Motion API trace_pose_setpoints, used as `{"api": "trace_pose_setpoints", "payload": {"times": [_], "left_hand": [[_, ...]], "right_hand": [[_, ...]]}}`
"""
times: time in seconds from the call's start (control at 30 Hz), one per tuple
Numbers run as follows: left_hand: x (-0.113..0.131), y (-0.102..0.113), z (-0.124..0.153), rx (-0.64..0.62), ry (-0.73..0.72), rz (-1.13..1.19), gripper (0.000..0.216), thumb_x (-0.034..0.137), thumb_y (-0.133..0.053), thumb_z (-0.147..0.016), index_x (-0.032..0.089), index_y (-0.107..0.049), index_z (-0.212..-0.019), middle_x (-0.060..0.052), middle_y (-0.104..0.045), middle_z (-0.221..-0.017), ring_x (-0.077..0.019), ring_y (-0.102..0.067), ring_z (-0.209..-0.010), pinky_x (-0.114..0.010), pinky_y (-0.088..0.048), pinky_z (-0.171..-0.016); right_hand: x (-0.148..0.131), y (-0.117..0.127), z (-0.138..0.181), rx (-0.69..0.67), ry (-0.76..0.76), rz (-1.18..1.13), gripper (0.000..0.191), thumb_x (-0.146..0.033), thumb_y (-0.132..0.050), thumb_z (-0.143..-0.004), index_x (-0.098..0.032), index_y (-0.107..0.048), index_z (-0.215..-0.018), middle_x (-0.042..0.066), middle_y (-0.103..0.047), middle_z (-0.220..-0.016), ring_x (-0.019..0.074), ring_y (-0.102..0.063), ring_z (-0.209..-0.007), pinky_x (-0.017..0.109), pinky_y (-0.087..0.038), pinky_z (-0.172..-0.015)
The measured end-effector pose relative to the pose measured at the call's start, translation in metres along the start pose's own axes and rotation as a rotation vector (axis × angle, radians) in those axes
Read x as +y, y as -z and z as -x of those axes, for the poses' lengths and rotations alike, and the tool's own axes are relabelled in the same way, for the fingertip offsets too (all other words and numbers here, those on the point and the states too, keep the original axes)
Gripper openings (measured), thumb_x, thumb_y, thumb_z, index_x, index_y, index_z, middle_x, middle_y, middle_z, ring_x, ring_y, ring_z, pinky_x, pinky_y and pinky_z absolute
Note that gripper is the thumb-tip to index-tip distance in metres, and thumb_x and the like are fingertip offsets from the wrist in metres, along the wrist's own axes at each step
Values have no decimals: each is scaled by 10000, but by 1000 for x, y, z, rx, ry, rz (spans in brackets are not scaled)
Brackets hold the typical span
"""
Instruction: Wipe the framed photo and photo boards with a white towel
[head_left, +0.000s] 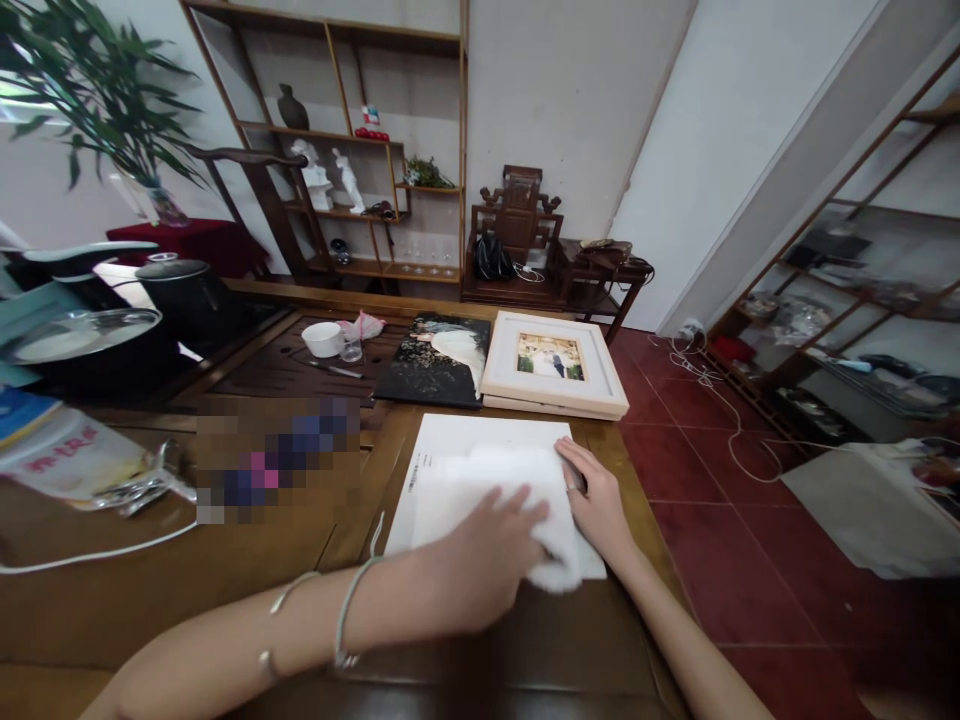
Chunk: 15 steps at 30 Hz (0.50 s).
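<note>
A flat white board (pixel 480 440) lies on the wooden table (pixel 225 590) in front of me. A white soft cloth or foam sheet (pixel 495 480) rests on top of it. My left hand (pixel 480 565) presses down on the near part of that cloth with its fingers stretched flat. My right hand (pixel 596 500) lies at the board's right edge, fingers spread along the cloth. Beyond the board sit a white picture frame (pixel 555 375) with a photo in it and a dark printed photo panel (pixel 439 360).
A white bowl (pixel 322 338) and small items stand on the dark tea tray behind. Black pots (pixel 187 290) and packets (pixel 67 450) fill the table's left. Shelves, a carved chair (pixel 517 225) and a plant (pixel 112 100) line the walls. Cables trail over the red tile floor at right.
</note>
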<state>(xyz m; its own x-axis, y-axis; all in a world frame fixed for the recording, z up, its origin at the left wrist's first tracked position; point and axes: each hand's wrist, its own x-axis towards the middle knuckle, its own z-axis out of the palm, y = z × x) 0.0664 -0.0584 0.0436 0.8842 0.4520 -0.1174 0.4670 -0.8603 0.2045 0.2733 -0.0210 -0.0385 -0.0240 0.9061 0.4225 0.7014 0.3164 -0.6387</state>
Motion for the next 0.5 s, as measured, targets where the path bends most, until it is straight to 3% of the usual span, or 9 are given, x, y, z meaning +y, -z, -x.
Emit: {"api": "trace_pose_setpoints", "payload": {"times": [0.13, 0.27, 0.37, 0.5], "left_hand": [[-48, 7, -22, 86, 160, 1, 478, 5, -444, -763, 178, -568, -1192, -134, -375, -1440, -327, -295, -1342, -503, -340, -1014], [-78, 17, -17, 81, 246, 35, 411, -6, -391, -767, 145, -615, -1077, -126, -583, -1240, -268, -449, -1246, -381, -431, -929], [-81, 27, 3, 54, 261, 39, 398, -25, -404, -724, 142, -648, -990, -109, -639, -1156, -248, -518, -1178, -347, -451, -903], [-58, 22, 30, -40, 296, 4, 442, -47, -431, -700, 149, -660, -1022, -133, -524, -1323, -267, -497, -1208, -357, -465, -898]], "right_hand": [[1, -1, 0, 4, 15, 12, 349, -214, -473, -850, -168, -639, -1153, 123, -622, -1225, 258, -550, -1181, 462, -427, -1020], [1, -1, 1, 8, 20, 13, 343, -226, -479, -853, -159, -638, -1150, 128, -620, -1225, 260, -547, -1183, 464, -425, -1021], [1, -2, 1, 8, 12, 18, 346, -223, -473, -858, -137, -635, -1151, 139, -618, -1225, 256, -545, -1184, 459, -422, -1026], [0, -2, 1, 14, 7, 13, 340, -216, -477, -857, -163, -637, -1153, 120, -620, -1226, 251, -545, -1186, 460, -424, -1028]]}}
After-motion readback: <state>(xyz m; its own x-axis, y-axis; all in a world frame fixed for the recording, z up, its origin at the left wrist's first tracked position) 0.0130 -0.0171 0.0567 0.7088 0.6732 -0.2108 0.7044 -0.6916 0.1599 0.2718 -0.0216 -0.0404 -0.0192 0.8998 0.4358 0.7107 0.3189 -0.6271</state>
